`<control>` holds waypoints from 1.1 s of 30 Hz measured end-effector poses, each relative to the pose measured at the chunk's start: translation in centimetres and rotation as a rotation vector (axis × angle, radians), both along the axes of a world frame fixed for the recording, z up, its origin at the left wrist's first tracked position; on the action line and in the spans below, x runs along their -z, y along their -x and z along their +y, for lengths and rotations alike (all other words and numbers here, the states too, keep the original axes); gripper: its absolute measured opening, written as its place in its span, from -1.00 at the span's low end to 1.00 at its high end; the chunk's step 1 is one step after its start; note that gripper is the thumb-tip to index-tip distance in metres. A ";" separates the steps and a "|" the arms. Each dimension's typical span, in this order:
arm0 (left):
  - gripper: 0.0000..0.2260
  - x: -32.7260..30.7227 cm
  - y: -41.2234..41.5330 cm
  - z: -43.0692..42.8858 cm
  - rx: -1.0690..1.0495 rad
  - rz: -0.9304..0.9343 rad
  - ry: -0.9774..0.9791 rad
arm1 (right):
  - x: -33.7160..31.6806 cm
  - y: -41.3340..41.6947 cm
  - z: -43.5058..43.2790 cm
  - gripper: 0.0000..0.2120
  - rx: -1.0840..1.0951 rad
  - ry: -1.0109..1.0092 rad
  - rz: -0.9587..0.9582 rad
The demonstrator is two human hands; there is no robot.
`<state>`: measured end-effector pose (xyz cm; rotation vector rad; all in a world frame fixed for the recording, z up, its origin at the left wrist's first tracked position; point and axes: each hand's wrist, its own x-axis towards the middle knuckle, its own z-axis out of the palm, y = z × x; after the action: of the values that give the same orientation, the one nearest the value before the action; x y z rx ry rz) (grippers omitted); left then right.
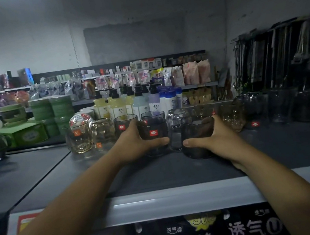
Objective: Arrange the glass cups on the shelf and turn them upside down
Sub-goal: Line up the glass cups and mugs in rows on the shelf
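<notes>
Centre of frame, on the dark shelf (pixel 158 174): I find both hands engaged, one smoked-glass cup apiece. The left hand (pixel 134 143) grips the left cup (pixel 153 129) from its left flank, thumb laid across the near wall low down and fingers curled round the far side. The right hand (pixel 220 138) holds the right cup (pixel 196 151) the mirrored way, thumb pointing towards frame centre and fingers showing through the glass behind it. The two cups stand just beside each other, each with its long axis near vertical and its mouth up, so neither is inverted yet. The right cup sits nearer the shelf's front edge and may lean slightly — the dim light and dark glass leave me unsure. Each cup lies inboard of its own hand. I judge the inversion turns on that: each wrist would have to lift and roll with the neighbouring cup close by. Both forearms reach straight in from the lower corners, wrists low over the shelf. Clear mugs (pixel 77 138) stand to the left — close company for any swing.
</notes>
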<state>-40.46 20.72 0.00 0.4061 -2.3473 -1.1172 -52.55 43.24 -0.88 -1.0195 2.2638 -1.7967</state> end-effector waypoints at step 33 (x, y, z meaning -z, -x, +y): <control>-0.65 -1.2 -0.3 12.3 0.157 0.195 0.344 | -2.7 -1.4 9.0 -0.59 0.174 0.163 -0.058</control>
<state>-40.20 33.02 1.17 -0.0109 -2.3643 -0.7571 -51.12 52.20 1.77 -0.8016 2.2663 -2.0796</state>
